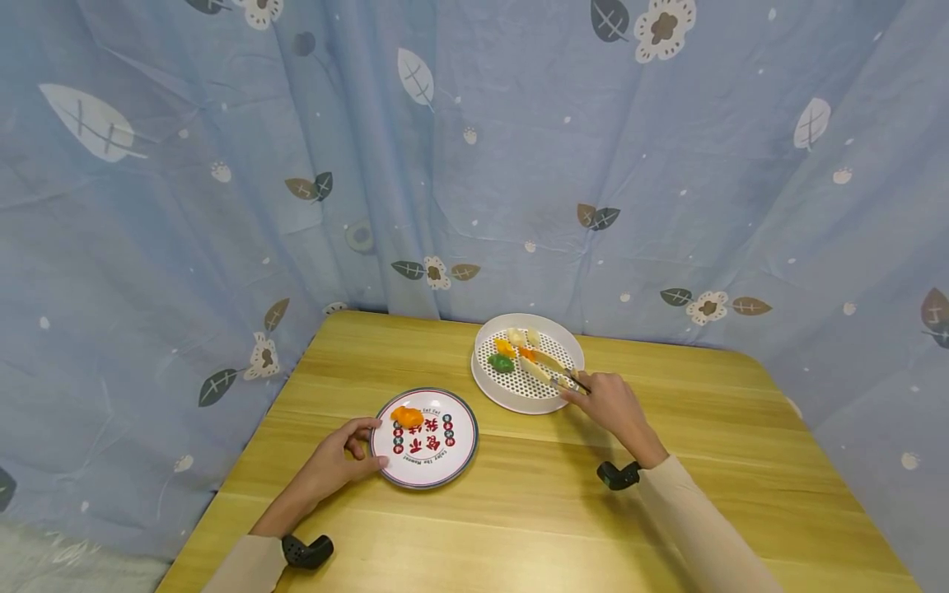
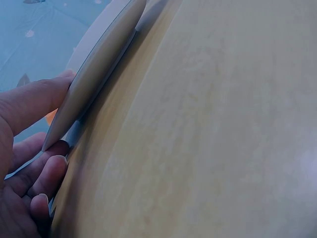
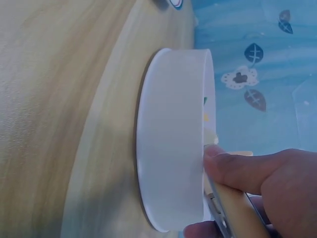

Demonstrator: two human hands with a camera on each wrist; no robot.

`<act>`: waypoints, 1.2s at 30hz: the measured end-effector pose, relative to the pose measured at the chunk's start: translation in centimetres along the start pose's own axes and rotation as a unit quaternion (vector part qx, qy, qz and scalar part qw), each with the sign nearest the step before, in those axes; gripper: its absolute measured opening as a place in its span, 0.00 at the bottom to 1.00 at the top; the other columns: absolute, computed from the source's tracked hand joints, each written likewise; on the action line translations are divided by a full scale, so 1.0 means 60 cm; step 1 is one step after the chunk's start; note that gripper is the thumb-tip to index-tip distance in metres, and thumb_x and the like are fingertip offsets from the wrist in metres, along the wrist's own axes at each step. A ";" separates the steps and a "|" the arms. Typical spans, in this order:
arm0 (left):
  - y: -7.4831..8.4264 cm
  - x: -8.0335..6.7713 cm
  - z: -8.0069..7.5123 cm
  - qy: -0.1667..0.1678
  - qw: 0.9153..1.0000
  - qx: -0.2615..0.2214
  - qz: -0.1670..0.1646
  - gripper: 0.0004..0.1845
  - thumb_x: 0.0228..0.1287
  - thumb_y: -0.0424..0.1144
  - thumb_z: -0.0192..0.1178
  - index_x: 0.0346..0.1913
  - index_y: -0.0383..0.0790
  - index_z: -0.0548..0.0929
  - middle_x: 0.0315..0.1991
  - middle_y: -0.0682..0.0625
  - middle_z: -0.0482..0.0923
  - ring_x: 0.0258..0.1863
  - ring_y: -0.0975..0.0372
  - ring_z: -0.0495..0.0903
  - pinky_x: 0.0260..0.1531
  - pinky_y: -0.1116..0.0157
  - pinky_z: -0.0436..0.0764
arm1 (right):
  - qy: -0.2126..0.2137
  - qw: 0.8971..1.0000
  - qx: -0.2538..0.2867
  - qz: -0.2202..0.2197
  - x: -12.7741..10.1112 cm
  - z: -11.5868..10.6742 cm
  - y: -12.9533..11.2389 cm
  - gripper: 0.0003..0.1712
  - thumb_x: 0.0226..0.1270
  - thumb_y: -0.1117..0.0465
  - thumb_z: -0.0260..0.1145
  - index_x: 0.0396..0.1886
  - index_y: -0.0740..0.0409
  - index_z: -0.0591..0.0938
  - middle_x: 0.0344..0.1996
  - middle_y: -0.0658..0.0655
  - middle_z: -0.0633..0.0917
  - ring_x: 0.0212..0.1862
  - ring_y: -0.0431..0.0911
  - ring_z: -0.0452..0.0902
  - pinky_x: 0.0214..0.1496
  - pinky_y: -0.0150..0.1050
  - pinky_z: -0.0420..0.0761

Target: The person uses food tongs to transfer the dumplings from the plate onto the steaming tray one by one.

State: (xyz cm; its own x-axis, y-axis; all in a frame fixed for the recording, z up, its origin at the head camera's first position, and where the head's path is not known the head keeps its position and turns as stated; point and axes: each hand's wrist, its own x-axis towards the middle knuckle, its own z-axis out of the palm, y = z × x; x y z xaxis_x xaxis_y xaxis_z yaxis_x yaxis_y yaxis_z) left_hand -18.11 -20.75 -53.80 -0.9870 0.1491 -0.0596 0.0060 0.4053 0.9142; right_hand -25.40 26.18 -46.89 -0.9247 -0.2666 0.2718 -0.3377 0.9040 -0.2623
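Note:
At the left edge of a white plate point(image 1: 460, 436) with red lettering, my left hand point(image 1: 341, 457) grips the rim between thumb and fingers. In the left wrist view, the thumb point(image 2: 39, 101) and fingers lie on opposite sides of the plate's rim point(image 2: 94, 74). One orange dumpling-shaped piece point(image 1: 408, 417) lies on the plate. My right hand point(image 1: 611, 405) holds tongs point(image 1: 535, 371) with pale wooden arms, reaching into a white perforated steamer basket point(image 1: 519, 403). The tips are around or beside an orange piece point(image 1: 527, 354); a firm hold cannot be made out.
Also in the basket lie a green piece point(image 1: 501, 363), a yellow piece point(image 1: 505, 347) and cream pieces point(image 1: 516, 336). The basket wall point(image 3: 173, 134) rises beside my right hand. A blue patterned curtain point(image 1: 504, 165) hangs behind the wooden table point(image 1: 534, 511).

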 end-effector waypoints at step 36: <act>0.006 -0.002 0.001 0.010 1.000 0.006 -0.007 0.35 0.54 0.43 0.81 0.65 0.44 0.78 0.48 0.45 0.75 0.40 0.55 0.71 0.34 0.67 0.71 | 0.053 0.996 0.051 -0.050 -0.029 0.007 -0.097 0.35 0.59 0.44 0.79 0.62 0.57 0.85 0.19 0.44 0.71 0.23 0.39 0.62 0.26 0.36 0.65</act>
State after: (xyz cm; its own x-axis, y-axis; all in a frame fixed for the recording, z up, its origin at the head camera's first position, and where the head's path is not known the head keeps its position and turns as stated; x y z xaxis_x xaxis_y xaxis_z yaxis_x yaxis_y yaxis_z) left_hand -17.99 -20.59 -53.48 -0.9901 0.1253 -0.0636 -0.0054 0.4179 0.9085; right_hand -21.89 21.23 -46.22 -0.8640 -0.3119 0.3952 -0.4481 0.8343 -0.3211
